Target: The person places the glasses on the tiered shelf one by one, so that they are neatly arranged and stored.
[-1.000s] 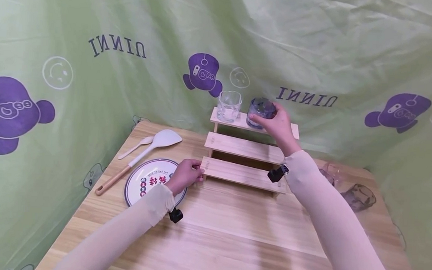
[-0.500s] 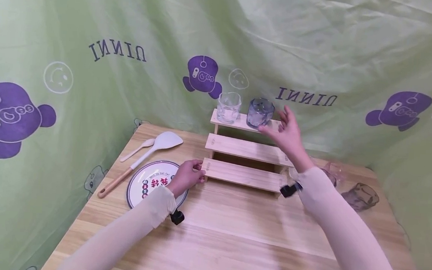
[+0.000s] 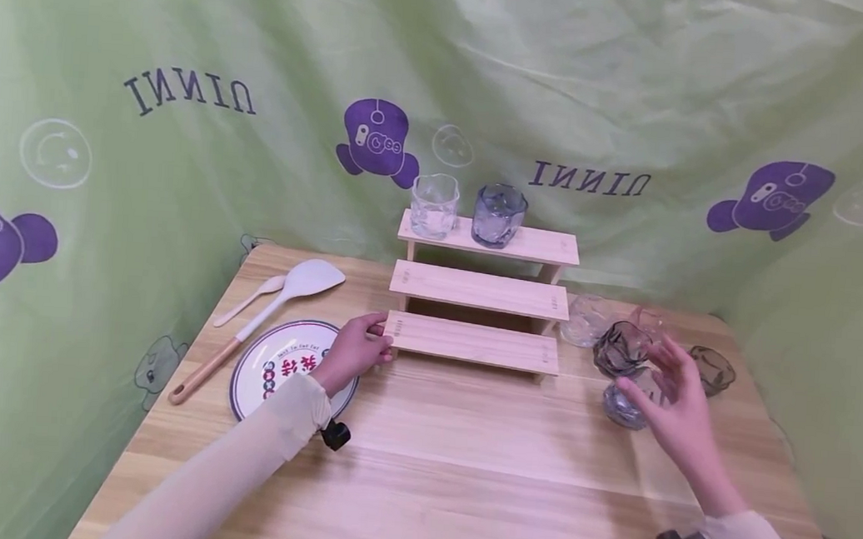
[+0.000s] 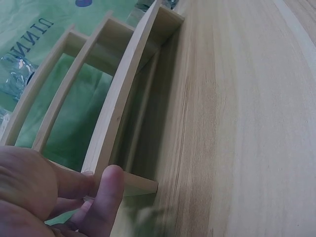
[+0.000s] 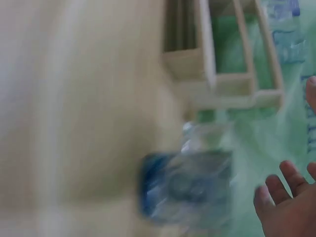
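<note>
My left hand [image 3: 354, 354] pinches the left end of the lowest step of a three-tier wooden shelf [image 3: 471, 341]; in the left wrist view its thumb and fingers [image 4: 106, 197] meet at the board's end. On the top step a clear glass [image 3: 434, 207] and a blue-grey glass [image 3: 499, 216] stand side by side. My right hand [image 3: 684, 421], fingers spread and holding nothing, hovers by the glasses on the right. Nearest to it is a bluish glass [image 3: 623, 408], partly hidden by the thumb. This glass [image 5: 187, 190] looks blurred in the right wrist view.
Beyond the right hand are a dark grey glass [image 3: 617, 349], a clear glass [image 3: 584, 322], a pinkish glass [image 3: 649, 318] and a smoky glass [image 3: 713, 373]. Left lie a plate [image 3: 251, 382], a white spatula [image 3: 314, 278] and a small spoon [image 3: 249, 300]. Green cloth [image 3: 297, 35] hangs behind.
My right hand let go of the blue-grey glass on the top step, then moved right and down towards the glasses on the table. The left hand keeps its hold on the shelf.
</note>
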The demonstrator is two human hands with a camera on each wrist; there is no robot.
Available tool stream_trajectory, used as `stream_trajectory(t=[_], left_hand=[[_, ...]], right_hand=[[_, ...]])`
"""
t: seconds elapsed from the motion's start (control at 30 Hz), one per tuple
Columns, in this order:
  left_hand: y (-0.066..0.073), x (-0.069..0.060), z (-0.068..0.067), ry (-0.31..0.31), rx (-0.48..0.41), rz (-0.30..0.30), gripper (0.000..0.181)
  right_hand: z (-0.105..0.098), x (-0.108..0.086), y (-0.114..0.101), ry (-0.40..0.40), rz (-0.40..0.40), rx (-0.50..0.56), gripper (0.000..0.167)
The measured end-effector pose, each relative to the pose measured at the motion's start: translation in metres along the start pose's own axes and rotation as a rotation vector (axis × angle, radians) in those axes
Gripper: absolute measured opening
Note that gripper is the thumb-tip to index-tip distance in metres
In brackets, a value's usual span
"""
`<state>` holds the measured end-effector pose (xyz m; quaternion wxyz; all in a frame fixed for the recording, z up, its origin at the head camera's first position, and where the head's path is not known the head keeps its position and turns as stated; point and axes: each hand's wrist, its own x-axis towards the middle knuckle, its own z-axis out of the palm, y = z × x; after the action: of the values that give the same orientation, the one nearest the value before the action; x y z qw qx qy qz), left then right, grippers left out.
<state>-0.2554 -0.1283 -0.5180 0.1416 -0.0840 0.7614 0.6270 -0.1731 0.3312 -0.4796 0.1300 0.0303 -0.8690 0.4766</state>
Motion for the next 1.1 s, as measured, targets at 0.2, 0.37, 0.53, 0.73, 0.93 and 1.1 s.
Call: stream_trajectory(t=[0.2, 0.37, 0.53, 0.73, 0.93, 1.1], left_hand=[[-0.005, -0.002, -0.004, 0.027, 0.000, -0.009, 0.060], [-0.004, 0.000, 0.003, 0.004, -0.022, -0.008, 0.059], [-0.003, 0.000, 0.004, 0.014, -0.033, -0.004, 0.059], [-0.002, -0.002, 0.002, 0.013, -0.013, -0.003, 0.059], [-0.001, -0.001, 0.002, 0.016, -0.017, 0.004, 0.058], [0.000, -0.002, 0.000, 0.010, -0.019, -0.005, 0.058]], right_hand=[[-0.004, -0.019, 0.027, 0.010, 0.030, -0.067, 0.093], [-0.008, -0.024, 0.037, 0.006, 0.095, -0.095, 0.095], [0.001, -0.025, 0.035, -0.031, 0.124, -0.070, 0.099], [0.015, -0.029, 0.039, -0.084, 0.116, 0.046, 0.107], [0.020, -0.031, 0.045, -0.134, 0.229, 0.096, 0.105], [0.022, -0.035, 0.042, -0.154, 0.247, 0.087, 0.104]])
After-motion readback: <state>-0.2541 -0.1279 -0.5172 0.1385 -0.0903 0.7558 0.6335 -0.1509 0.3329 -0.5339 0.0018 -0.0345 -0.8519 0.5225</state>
